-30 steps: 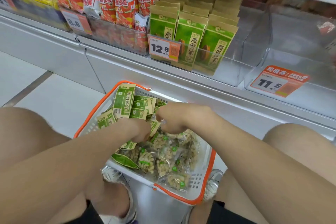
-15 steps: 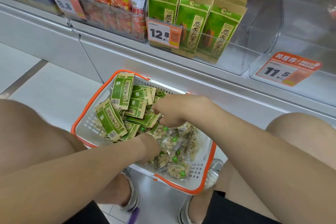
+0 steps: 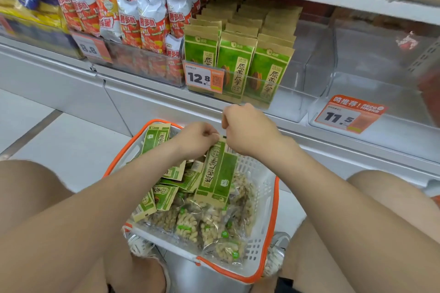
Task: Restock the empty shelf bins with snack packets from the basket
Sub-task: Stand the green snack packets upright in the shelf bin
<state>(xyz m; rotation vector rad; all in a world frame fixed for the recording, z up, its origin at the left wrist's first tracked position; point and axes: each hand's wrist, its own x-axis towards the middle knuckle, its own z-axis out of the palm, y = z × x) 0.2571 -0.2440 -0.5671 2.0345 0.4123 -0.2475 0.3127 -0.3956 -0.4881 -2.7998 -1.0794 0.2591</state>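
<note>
Shop shelving (image 3: 152, 100) stands behind; left hand (image 3: 197, 138) and right hand (image 3: 247, 131) pinch the top edge of a green-and-brown paper snack packet (image 3: 217, 171), hanging below them over the white orange-rimmed basket (image 3: 263, 200) of more packets (image 3: 164, 198).

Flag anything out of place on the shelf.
A small red-and-white item sits alone at the back of the otherwise empty clear bin behind the 11.5 tag; it looks stray, though too blurred to identify.

Basket (image 3: 266, 200) (holding packets (image 3: 215, 172)) sits before the shelf (image 3: 152, 100).
</note>
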